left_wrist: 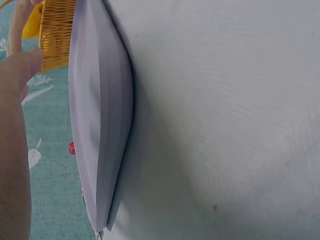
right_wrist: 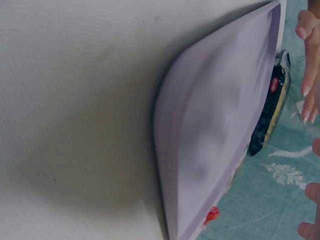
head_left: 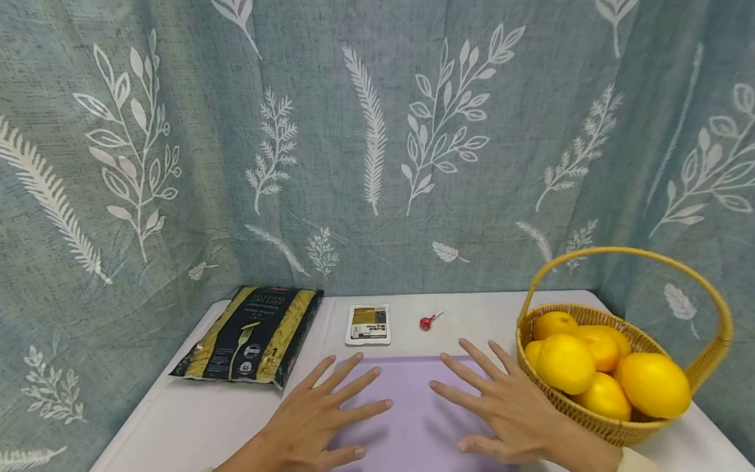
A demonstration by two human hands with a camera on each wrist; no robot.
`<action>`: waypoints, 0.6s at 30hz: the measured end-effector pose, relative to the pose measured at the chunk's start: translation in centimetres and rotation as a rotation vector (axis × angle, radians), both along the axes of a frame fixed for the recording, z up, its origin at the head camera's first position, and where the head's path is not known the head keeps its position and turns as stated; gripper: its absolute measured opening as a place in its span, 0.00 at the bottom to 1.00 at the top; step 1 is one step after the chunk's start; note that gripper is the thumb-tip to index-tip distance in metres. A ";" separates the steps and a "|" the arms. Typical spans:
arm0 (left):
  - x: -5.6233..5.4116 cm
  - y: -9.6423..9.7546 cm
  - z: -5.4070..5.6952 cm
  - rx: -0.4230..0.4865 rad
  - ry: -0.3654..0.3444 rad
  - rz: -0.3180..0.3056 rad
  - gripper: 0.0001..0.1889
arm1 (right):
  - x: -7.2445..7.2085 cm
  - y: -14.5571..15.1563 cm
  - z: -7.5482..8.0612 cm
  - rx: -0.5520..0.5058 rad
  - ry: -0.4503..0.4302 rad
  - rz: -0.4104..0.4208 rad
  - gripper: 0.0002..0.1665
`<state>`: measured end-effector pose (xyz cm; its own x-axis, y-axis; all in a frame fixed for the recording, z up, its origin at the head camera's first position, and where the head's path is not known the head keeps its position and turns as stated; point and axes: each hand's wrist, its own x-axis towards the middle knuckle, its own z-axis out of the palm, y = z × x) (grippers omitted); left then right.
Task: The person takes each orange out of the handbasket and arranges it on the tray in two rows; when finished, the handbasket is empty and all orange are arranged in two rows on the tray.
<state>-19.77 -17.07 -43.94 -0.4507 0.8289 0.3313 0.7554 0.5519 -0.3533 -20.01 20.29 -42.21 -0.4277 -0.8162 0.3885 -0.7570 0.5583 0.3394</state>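
Observation:
Both hands hover over a light purple tray (head_left: 413, 419), fingers spread and holding nothing. The left hand (head_left: 318, 419) is above the tray's left side, the right hand (head_left: 501, 406) above its right side. Behind the tray lie a small flat packet (head_left: 368, 325) with a brown and white label and a red lollipop (head_left: 427, 322) with a white stick. To the left rests a black and yellow bag of penne pasta (head_left: 250, 334). On the right stands a wicker basket (head_left: 560, 400) with a tall handle, holding several yellow-orange fruits (head_left: 566, 364). Shadows of the hands fall on the tray.
A white cloth covers the table (head_left: 236, 406). Grey-green curtains (head_left: 330, 164) with white leaf prints hang behind it and at both sides. The basket's arched handle (head_left: 637, 252) rises well above the fruit, close to the right hand's side.

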 end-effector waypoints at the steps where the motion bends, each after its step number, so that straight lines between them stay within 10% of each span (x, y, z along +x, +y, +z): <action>1: 0.0 0.0 0.0 0.001 -0.002 -0.002 0.38 | 0.1 0.0 -0.1 0.001 -0.007 -0.002 0.46; 18: 0.1 -0.2 0.3 0.006 -0.012 0.033 0.38 | 0.4 -0.7 0.3 -0.016 -0.021 -0.016 0.46</action>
